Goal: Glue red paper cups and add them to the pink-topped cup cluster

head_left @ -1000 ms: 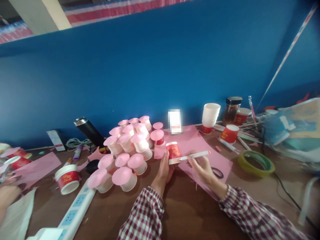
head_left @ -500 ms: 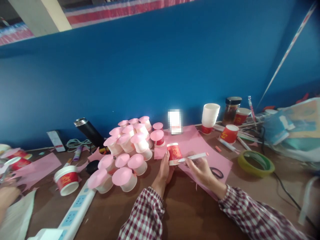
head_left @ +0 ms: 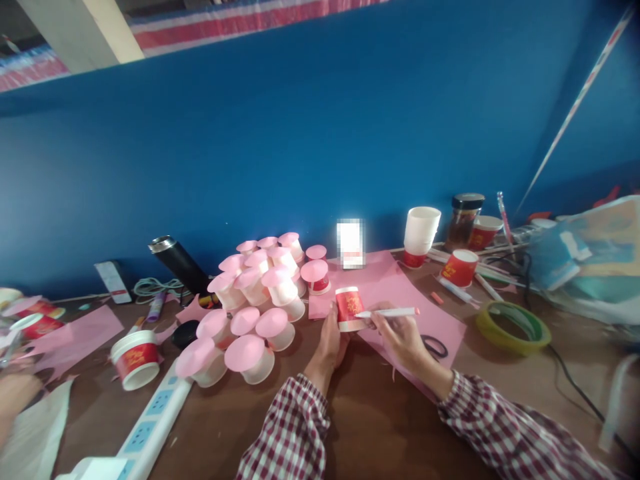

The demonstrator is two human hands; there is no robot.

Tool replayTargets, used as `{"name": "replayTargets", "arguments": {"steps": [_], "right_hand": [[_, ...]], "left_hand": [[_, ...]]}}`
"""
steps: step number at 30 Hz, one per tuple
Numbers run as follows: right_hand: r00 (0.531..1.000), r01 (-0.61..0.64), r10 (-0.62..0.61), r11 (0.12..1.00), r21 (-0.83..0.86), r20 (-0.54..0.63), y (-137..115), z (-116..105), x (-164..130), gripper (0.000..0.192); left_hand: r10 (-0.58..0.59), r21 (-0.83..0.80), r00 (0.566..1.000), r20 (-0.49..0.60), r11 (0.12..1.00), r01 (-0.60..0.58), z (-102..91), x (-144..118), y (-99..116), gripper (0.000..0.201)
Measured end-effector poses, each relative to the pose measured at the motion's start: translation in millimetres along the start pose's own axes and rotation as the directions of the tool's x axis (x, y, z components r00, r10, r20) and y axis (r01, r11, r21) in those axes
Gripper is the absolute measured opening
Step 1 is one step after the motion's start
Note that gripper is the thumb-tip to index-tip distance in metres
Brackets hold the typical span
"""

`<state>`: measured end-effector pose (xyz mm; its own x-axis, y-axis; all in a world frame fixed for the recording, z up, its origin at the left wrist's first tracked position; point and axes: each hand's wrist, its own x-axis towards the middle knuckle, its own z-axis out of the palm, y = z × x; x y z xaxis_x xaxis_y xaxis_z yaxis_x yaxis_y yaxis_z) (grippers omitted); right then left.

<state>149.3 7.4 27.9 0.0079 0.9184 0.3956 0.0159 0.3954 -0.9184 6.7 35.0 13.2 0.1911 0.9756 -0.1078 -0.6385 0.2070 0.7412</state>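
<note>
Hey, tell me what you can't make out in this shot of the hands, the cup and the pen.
All in the head view:
- Pen tip: hidden where it meets the red cup, so contact with the pink paper is unclear.
- Cup's print: too small and blurred to read.
- Left hand: its fingers are hidden behind the cup.
- Right hand: grip on the pen partly hidden by its own knuckles.
- White card by the wall: pixelated.
- Another person's hand: cut off by the left edge.

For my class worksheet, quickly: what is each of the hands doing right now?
Left hand: closed around the upside-down red paper cup on the pink paper sheet.
Right hand: closed, holding a white marker pen against the cup.
</note>
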Motion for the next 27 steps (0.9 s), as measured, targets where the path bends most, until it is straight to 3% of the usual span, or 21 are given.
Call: {"name": "replayTargets", "arguments": {"steps": [8, 15, 22, 27], "right_hand": [[0.999, -0.015, 0.017, 0.999, -0.04, 0.05, 1.6, 0.7, -1.3, 0.022], [0.999, -0.001, 0.001, 1.0, -0.015, -0.035, 8.4, -0.4, -1.2, 0.021], [0.997, -0.052, 0.055, 0.997, -0.054, 0.059, -0.6, 1.7, -1.9, 0.026], [0.999, -0.05, 0.05, 0.999, -0.005, -0.004, -3.0, 1.5, -0.2, 0.026]], "left_hand": [[-0.004, 0.016, 1.0, 0.022, 1.0, 0.004, -2.6, 0.9, -1.7, 0.048], [0.018, 0.002, 1.0, 0.015, 1.0, -0.018, -3.6, 1.2, -2.5, 0.044], [0.043, 0.022, 0.999, 0.017, 0.999, -0.044, 2.8, -3.2, 0.3, 0.042], [0.036, 0.011, 0.999, 0.02, 0.999, -0.036, 1.2, -1.9, 0.3, 0.043]]}}
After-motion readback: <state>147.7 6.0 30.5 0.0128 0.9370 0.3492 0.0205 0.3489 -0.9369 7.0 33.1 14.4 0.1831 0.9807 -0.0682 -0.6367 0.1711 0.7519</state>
